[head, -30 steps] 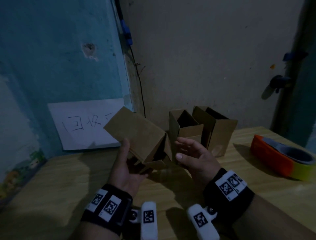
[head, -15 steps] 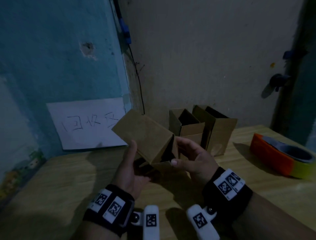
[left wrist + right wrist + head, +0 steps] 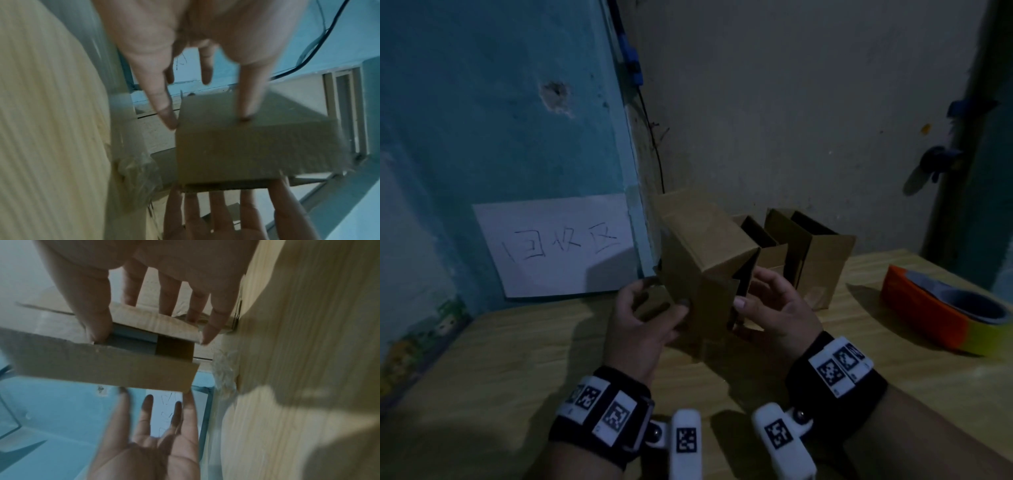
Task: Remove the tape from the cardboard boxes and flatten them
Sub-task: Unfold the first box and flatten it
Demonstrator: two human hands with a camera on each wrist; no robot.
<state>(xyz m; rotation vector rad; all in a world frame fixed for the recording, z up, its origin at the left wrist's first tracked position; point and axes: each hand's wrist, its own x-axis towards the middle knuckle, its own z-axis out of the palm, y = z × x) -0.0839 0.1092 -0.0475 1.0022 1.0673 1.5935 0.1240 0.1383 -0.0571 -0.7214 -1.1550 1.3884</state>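
Note:
A small brown cardboard box (image 3: 702,260) stands nearly upright between my two hands, low over the wooden table (image 3: 517,359). My left hand (image 3: 667,298) holds its left corner, thumb (image 3: 246,112) on the front face and fingers round the side. My right hand (image 3: 753,291) pinches the wall at the open right side, with the thumb (image 3: 96,327) inside the opening and the fingers outside. In the left wrist view the box (image 3: 257,146) is blurred; in the right wrist view the box (image 3: 107,366) shows its open end. I make out no tape on it.
Two more open cardboard boxes (image 3: 767,250) (image 3: 822,253) stand behind, against the wall. An orange and yellow tape roll (image 3: 945,318) lies at the right. A paper sign (image 3: 558,246) hangs on the blue wall. Crumpled clear tape (image 3: 224,369) lies on the table.
The box has turned from a tilted, lying pose to nearly upright and shifted right. My left thumb has moved onto its front face, and my right hand has closed on the open side.

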